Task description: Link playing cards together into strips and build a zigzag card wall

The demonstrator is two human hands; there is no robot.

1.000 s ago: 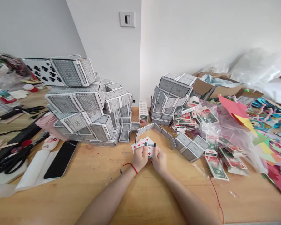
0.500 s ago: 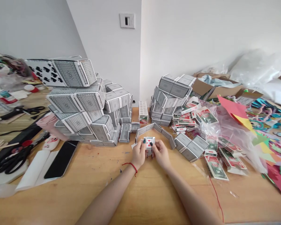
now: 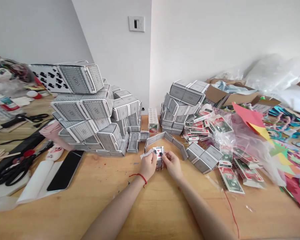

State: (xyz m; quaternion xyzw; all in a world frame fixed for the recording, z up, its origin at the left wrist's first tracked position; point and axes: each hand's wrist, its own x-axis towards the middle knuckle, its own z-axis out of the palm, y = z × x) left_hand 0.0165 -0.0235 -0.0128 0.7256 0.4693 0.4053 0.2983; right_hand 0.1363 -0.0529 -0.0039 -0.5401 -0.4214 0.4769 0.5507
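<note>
Head view, looking down a wooden table (image 3: 110, 206): the left hand (image 3: 148, 166) and the right hand (image 3: 172, 164) pinch a small box of playing cards (image 3: 159, 156) from either side, narrowly spaced, with the dark-painted fingertips on its top edges. A red diamond pip shows on its upper face. The box stands on the table just inside a low, angled wall of cards (image 3: 163, 137) and close to its open side. A loose white card (image 3: 146, 154) lies beside the left hand, and a red thread bracelet (image 3: 140, 176) circles that wrist.

Two large stacks of joined card boxes rise on either side: the taller (image 3: 90, 108) on the left and a smaller one (image 3: 182, 105) on the right. Between them stands a small white card rack (image 3: 153, 120). To the right lie dollar-printed card packets (image 3: 230, 180) and a crumpled plastic bag (image 3: 242, 140), with coloured paper (image 3: 290, 156) and a cardboard box (image 3: 230, 93) beyond. To the left lie a black phone (image 3: 65, 170) and black-handled scissors (image 3: 15, 170).
</note>
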